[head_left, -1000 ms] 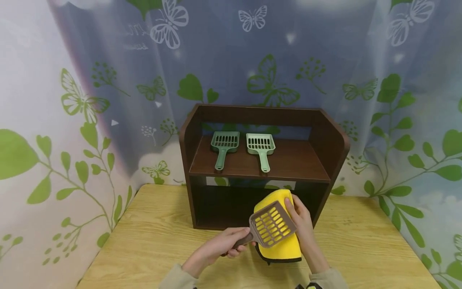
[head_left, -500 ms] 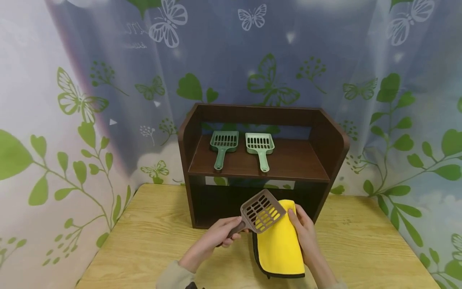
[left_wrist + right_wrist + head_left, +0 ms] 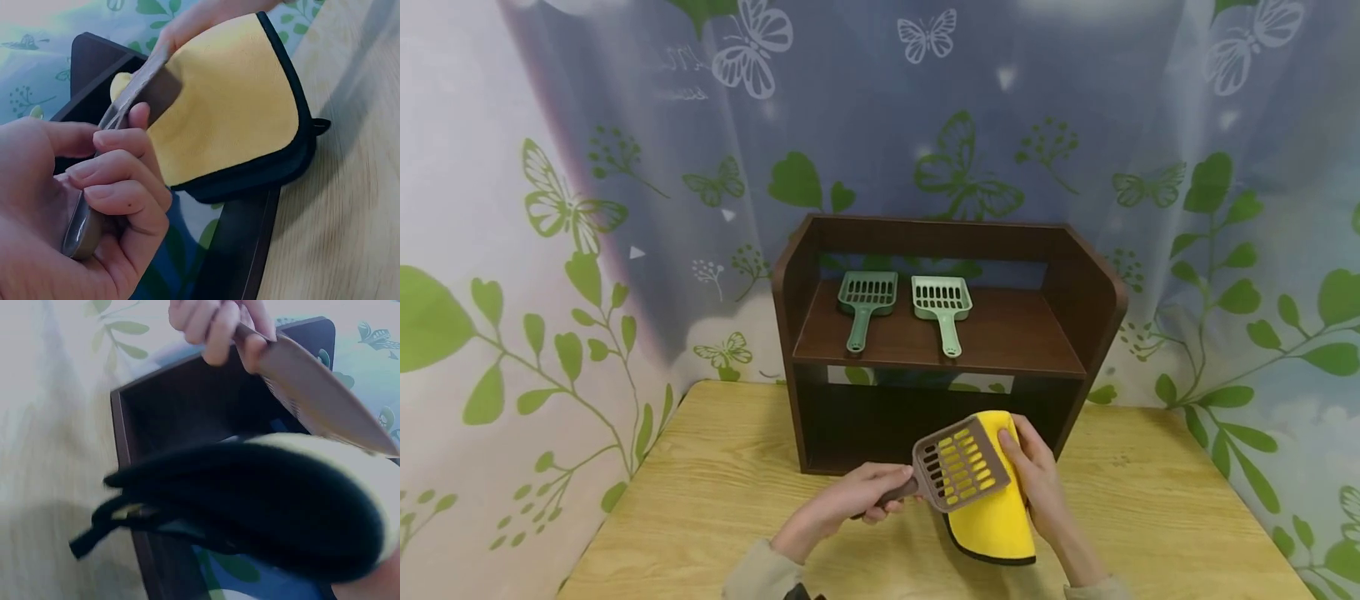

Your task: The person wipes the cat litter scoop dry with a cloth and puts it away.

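Note:
My left hand (image 3: 861, 493) grips the handle of a brown slotted litter scoop (image 3: 958, 467); in the left wrist view its fingers (image 3: 128, 169) curl round that handle. Behind the scoop's head hangs a folded yellow cloth (image 3: 1000, 525) with black edging. My right hand (image 3: 1033, 467) pinches the cloth by its upper right part, thumb in front. Yellow shows through most of the scoop's slots. From the right wrist, the cloth's dark edge (image 3: 250, 506) covers much of the view and hides most of the right hand.
A dark brown two-tier shelf (image 3: 1015, 333) stands at the back of the wooden table (image 3: 715, 500). On its upper board lie a dark green litter scoop (image 3: 867, 300) and a light green litter scoop (image 3: 943, 304). A leaf-and-butterfly curtain (image 3: 865, 108) hangs behind.
The scoop shifted up and left off part of the cloth, then came back right and down over it. The cloth hung lower half a second ago and has risen slightly since.

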Tool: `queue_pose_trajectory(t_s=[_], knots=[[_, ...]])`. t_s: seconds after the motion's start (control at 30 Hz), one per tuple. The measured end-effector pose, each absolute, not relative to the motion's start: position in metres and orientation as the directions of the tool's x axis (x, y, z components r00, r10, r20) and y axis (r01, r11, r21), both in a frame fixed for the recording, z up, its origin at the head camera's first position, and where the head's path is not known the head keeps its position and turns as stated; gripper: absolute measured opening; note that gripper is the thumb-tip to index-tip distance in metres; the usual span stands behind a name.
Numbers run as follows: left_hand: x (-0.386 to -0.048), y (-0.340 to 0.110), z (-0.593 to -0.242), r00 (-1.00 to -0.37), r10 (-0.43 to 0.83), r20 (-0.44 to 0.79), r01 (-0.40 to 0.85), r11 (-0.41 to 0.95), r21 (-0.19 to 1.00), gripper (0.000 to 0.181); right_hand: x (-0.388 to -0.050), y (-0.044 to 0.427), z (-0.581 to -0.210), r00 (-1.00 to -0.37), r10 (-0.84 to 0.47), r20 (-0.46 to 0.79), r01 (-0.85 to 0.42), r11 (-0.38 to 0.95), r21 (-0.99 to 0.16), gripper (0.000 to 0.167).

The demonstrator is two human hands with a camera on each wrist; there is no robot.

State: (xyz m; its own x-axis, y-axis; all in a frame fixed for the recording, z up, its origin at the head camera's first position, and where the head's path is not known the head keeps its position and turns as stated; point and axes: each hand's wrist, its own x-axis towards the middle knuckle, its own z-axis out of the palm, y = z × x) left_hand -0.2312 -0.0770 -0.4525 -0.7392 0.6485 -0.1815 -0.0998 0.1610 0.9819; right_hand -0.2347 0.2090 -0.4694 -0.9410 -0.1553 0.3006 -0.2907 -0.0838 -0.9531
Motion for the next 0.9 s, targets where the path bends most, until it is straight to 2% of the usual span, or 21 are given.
queue_pose_trajectory(t_s=[0.2, 0.57, 0.7, 0.9], knots=[[-0.232, -0.086, -0.450, -0.697, 0.695, -0.177, -0.022, 0.227, 0.974, 0.040, -0.240, 0.218, -0.460, -0.903, -0.217, 0.372, -0.403, 0.118, -0.908, 0.024], [-0.234, -0.090, -0.445, -0.697, 0.693, -0.184, 0.044, 0.297, 0.954, 0.040, -0.241, 0.213, -0.435, -0.797, -0.482, 0.364, -0.518, 0.235, -0.822, 0.019], [-0.233, -0.088, -0.441, -0.704, 0.686, -0.183, 0.064, 0.317, 0.946, 0.042, -0.242, 0.205, -0.426, -0.742, -0.554, 0.379, -0.600, 0.294, -0.744, 0.021], [-0.231, -0.082, -0.437, -0.711, 0.679, -0.183, 0.100, 0.355, 0.929, 0.047, -0.239, 0.187, -0.414, -0.705, -0.629, 0.328, -0.672, 0.442, -0.594, 0.020]])
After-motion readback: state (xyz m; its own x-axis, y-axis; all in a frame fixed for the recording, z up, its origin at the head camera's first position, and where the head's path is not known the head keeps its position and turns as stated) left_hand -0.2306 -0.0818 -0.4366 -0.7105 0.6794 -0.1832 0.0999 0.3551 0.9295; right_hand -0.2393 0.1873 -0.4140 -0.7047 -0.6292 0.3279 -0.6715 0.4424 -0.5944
